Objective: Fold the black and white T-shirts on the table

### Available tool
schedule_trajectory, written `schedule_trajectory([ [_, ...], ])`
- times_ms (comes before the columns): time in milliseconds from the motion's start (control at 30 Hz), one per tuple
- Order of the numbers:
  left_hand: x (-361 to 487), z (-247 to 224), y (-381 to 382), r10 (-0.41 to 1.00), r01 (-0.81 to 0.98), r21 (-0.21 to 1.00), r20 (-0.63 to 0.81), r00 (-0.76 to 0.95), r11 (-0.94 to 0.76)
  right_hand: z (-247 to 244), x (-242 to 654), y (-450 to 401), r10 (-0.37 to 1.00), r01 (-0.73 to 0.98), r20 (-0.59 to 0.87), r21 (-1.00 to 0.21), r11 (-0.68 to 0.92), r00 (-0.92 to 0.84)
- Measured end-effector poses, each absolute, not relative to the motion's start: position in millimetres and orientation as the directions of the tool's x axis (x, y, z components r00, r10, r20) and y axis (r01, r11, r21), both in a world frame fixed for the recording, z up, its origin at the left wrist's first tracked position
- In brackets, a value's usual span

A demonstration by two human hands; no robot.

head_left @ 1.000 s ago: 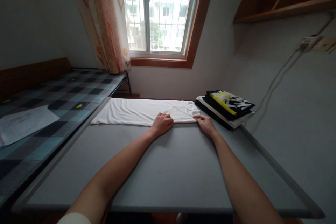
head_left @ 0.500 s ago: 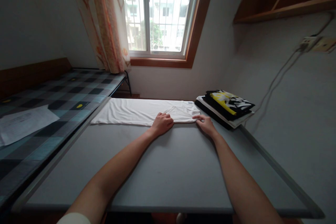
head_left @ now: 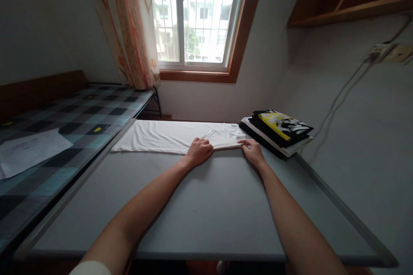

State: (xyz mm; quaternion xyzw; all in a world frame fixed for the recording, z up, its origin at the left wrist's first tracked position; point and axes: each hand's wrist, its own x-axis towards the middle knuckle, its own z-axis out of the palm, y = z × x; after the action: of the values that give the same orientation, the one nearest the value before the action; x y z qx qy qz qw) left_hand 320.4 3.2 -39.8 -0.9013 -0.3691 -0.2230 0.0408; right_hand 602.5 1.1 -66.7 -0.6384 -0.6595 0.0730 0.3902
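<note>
A white T-shirt [head_left: 161, 135], folded into a long strip, lies across the far end of the grey table [head_left: 200, 206]. Its collar end points right, and creases run over its left half. My left hand [head_left: 199, 150] is closed on the near edge of the shirt, around its middle. At the collar end, my right hand [head_left: 252, 152] pinches the near corner between thumb and fingers. The cloth between my two hands looks drawn fairly straight.
Right of the shirt stands a stack of folded clothes [head_left: 279, 131], black, white and yellow. On the left is a bed [head_left: 106, 107] with a checked cover and a sheet of paper [head_left: 32, 150]. A window [head_left: 196, 17] and curtain [head_left: 135, 30] are behind; a power cable [head_left: 342, 86] hangs at right.
My right hand has shifted very slightly, and the near edge of the shirt by it sits a touch higher. My left hand stays where it was.
</note>
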Motion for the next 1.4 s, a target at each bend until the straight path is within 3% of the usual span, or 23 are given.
schedule_trajectory([
  [233,319,-41,4,0.635,0.668,0.091,0.425,0.645,-0.739,-66,595,-1,0.872,0.799,0.447,-0.589,0.121,0.197],
  [433,307,-30,4,0.636,0.689,0.009,0.393,0.664,-0.725,-66,593,-2,0.856,0.805,0.477,-0.579,0.133,0.201],
  [633,242,-25,0,0.684,0.739,-0.028,0.355,0.637,-0.673,-68,597,1,0.851,0.806,0.492,-0.571,0.154,0.186],
  [933,60,-12,-15,0.920,0.952,-0.085,0.244,0.306,-0.294,-67,595,0,0.809,0.841,0.543,-0.527,0.120,0.225],
  [1067,10,-5,-22,0.963,0.984,-0.089,0.211,0.169,-0.153,-68,596,1,0.800,0.852,0.559,-0.508,0.126,0.215],
  [1400,-8,14,-41,0.950,0.957,-0.067,0.120,0.288,-0.282,-59,609,-21,0.870,0.929,0.473,-0.366,0.049,0.141],
])
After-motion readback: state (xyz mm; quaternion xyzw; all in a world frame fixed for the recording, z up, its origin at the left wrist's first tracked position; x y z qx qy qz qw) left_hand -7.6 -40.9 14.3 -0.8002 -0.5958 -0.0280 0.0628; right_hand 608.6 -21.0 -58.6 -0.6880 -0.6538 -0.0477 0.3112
